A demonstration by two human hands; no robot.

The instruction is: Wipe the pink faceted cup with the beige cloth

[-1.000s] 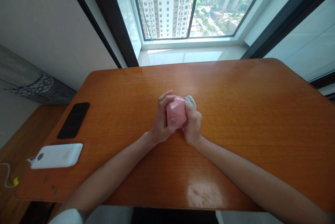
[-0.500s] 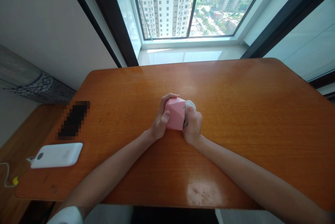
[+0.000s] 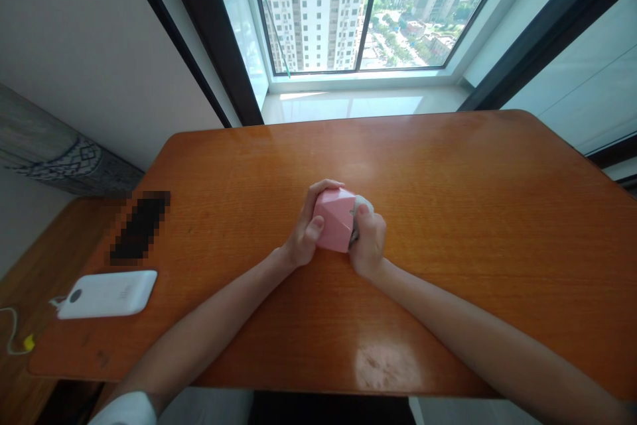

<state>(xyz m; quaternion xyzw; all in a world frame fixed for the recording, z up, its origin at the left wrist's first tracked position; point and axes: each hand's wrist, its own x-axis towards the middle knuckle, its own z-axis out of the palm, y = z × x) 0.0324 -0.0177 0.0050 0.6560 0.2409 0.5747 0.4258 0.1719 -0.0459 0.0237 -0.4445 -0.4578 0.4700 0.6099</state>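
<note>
A pink faceted object, shaped like an angular block, is held above the middle of the table. Wrapped round its left side is my left hand, thumb on the near face and fingers over the top. A whitish-grey piece sits against the pink object's right end, its kind too small to make out. My right hand is closed on that piece, thumb on top. The hand hides most of it, and a dark patch shows where the two parts meet.
A white power bank-like device with a cable lies on the wooden table at left. Behind it is a dark pixelated item. A window stands beyond the far edge.
The pink object has tilted and shifted slightly right and toward me. Both hands keep their hold, and the whitish-grey piece shows a little less.
</note>
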